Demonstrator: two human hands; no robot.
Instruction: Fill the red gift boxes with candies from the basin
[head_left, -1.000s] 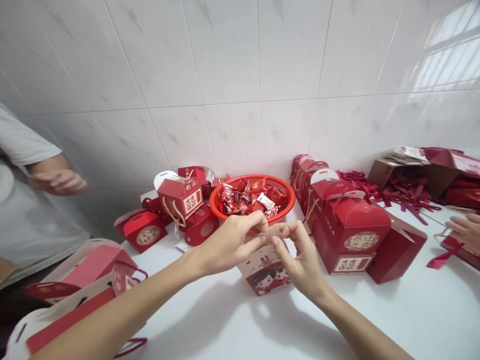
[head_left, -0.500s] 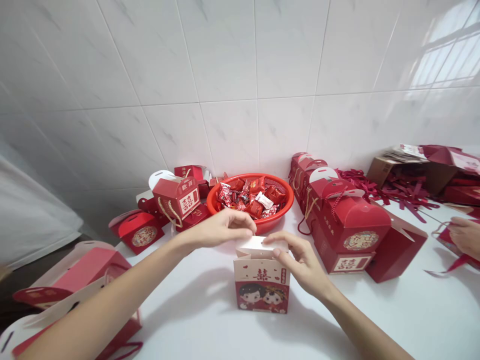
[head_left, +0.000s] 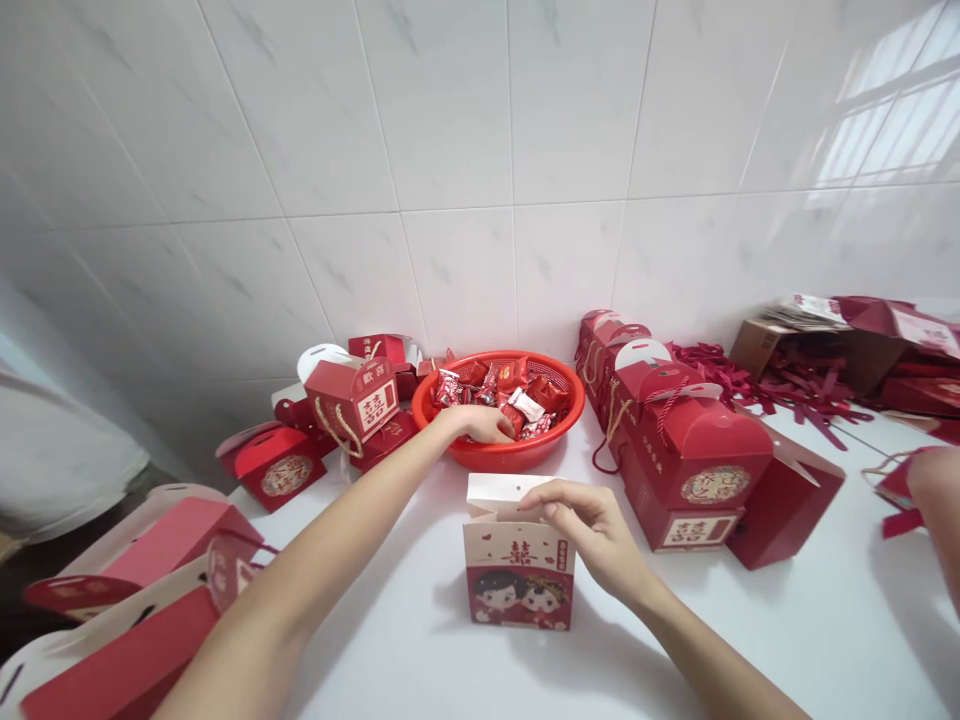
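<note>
My left hand (head_left: 487, 424) reaches into a red plastic basket (head_left: 499, 458) of wrapped candies (head_left: 529, 400). Its fingertips point down among the sweets, and whether they grip one is hidden. In front of the basket a paper gift box (head_left: 519, 590) stands upright with its top open; it is white above and red below, with two cartoon figures on its front. My right hand (head_left: 581, 520) is at the box's upper right edge, thumb and fingers closed round the rim.
Red gift boxes (head_left: 694, 450) are lined up on the right, with more boxes (head_left: 352, 405) at the left and near left (head_left: 150, 600). Dark red ribbons (head_left: 720, 370) lie by the tiled wall (head_left: 570, 260). Another person's arm (head_left: 937, 500) is at the right edge.
My left hand has moved from above the gift box back into the candy basket. My right hand stays at the box's rim. At the right, the other person's arm has come farther forward.
</note>
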